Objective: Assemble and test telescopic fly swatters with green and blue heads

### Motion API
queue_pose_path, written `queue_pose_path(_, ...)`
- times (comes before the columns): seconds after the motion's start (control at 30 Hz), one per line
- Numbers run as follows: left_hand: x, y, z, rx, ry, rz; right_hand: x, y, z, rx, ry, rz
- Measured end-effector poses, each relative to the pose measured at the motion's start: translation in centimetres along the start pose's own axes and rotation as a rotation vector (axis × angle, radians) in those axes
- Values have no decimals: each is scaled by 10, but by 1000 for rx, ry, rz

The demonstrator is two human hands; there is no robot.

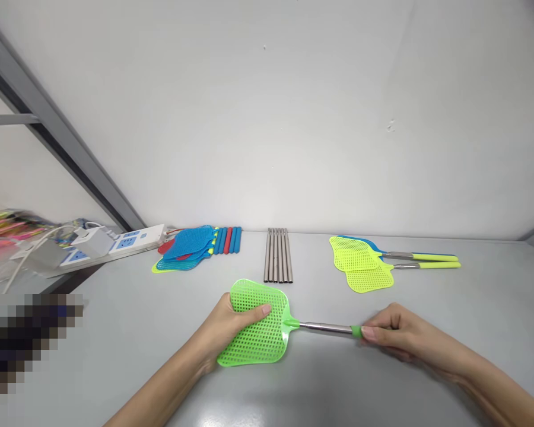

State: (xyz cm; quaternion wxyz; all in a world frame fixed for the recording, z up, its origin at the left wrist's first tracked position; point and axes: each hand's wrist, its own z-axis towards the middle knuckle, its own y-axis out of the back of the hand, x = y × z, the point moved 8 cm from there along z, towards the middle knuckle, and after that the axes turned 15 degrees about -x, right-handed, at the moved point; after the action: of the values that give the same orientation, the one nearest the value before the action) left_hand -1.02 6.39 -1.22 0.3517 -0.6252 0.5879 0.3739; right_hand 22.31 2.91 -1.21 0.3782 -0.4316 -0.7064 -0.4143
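Note:
A green fly swatter (276, 350) is held over the table between both hands, its head to the left and its metal rod pointing right. My left hand (231, 326) grips the mesh head, thumb on top and the other fingers hidden beneath. At the other end, my right hand (394, 335) is closed on the green handle, most of which its fingers cover. Behind the swatter lies a row of several metal tubes (278, 258). To the right rest several finished-looking fly swatters (369, 281), yellow ones over a blue one, with rods and handles joined.
At the back left are stacked swatter heads (189, 243) in blue, red and yellow, beside a row of blue and red handles (226, 240). A white power strip (136, 242) with plugs and cables lies further left, near bagged colourful items (4, 231). A wall (271, 148) bounds the grey table (485, 308).

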Motion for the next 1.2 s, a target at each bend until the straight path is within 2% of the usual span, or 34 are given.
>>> queue_pose_path(0.23, 1, -3, -2, 48, -33, 33, -15, -1, 1, 57, -76, 114)
queue_pose_path(0.4, 2, -4, -2, 63, -32, 29, -30, -3, 3, 86, -197, 188)
queue_pose_path(0.53, -3, -2, 0, 79, -46, 87, -31, -7, 4, 82, -201, 192)
queue_pose_path(0.67, -14, 0, -5, 141, -25, 84, -17, -8, 3, 67, -69, 86)
queue_pose_path(0.73, -17, 2, -7, 159, 3, 54, -10, -3, 4, 20, 7, -4)
queue_pose_path(0.87, -13, 3, -7, 169, 92, -12, -2, 12, 7, -124, 118, -159)
queue_pose_path(0.97, -7, 1, -6, 174, 123, -26, 5, 10, 6, -127, 235, -274)
queue_pose_path(1.1, -9, 1, -8, 121, 53, -5, 14, 4, 2, -168, 402, -382)
queue_pose_path(1.2, -17, 3, -11, 60, -67, 70, 15, 3, 2, -163, 433, -364)
